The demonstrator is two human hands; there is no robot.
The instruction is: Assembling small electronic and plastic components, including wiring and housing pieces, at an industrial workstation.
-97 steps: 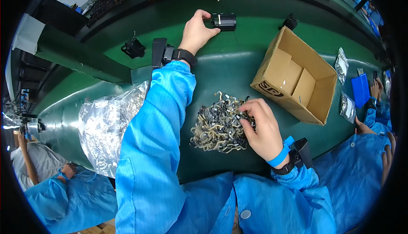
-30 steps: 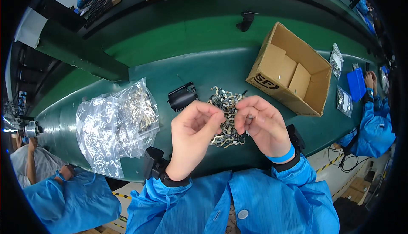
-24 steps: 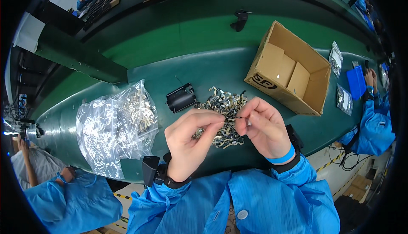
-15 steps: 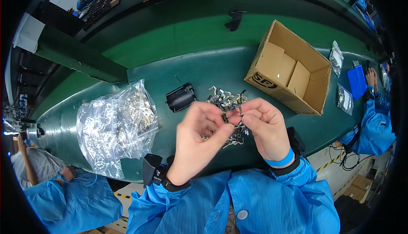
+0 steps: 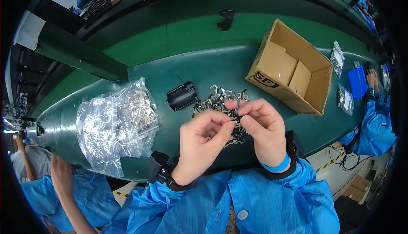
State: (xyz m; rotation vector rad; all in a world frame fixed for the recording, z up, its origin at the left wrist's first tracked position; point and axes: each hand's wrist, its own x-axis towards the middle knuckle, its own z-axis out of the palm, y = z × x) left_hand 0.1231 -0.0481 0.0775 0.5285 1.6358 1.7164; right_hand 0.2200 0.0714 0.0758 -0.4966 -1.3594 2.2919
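Note:
Over a heap of small flex-cable pieces [image 5: 219, 95], black with silvery and gold ends, my two hands meet at the middle of the bench. The thumb and forefinger of my left hand [image 5: 202, 138] are pinched together at one end of a small dark flex-cable piece [image 5: 236, 114]. My right hand [image 5: 267, 129] grips the same piece from the right, its thumb and fingers closed. Fingertips partly cover the piece, so its full shape is hidden. To the left of the heap, a black open-fronted holder [image 5: 182, 96] stands on the bench.
Clear plastic bags [image 5: 119, 123] full of similar parts lie at left. An open cardboard box [image 5: 293, 70] stands at back right. Beyond it are small bags [image 5: 345, 100], a blue bin [image 5: 358, 82] and a co-worker's arm [image 5: 374, 119]. Another co-worker's hand [image 5: 61, 176] is at lower left.
My left hand has turned slightly and come to a steadier pinch, with fingertips nearer my right hand's. At lower left, a co-worker's arm has risen.

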